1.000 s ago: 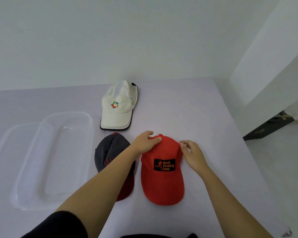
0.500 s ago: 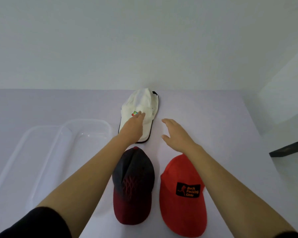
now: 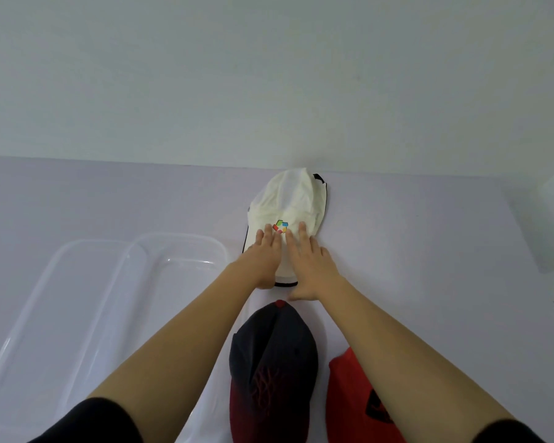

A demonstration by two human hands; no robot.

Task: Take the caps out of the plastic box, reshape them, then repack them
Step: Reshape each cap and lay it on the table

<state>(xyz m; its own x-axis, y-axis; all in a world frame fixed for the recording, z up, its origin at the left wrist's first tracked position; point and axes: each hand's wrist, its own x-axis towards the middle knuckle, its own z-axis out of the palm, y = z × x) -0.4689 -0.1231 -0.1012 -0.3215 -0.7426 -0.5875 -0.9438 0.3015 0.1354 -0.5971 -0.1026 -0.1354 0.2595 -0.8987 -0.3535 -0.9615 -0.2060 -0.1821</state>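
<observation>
A white cap [image 3: 293,199] with a coloured logo and black trim lies at the far side of the table, near the wall. My left hand [image 3: 264,254] and my right hand [image 3: 309,260] lie side by side on its brim with straight fingers, fingertips by the logo. Nearer to me rests a dark cap [image 3: 272,362] with a dark red brim, and a red cap [image 3: 352,398] lies to its right, partly under my right forearm. The clear plastic box [image 3: 186,247] stands to the left with nothing visible in it.
A second clear piece, like a lid [image 3: 61,282], lies left of the box and overlaps it. The pale table [image 3: 429,251] ends at the white wall just behind the white cap, and its right edge runs down the right side.
Both hands left the red cap and reached forward to the white cap, and they lie flat on its brim. My view has tilted so the near caps sit lower in frame.
</observation>
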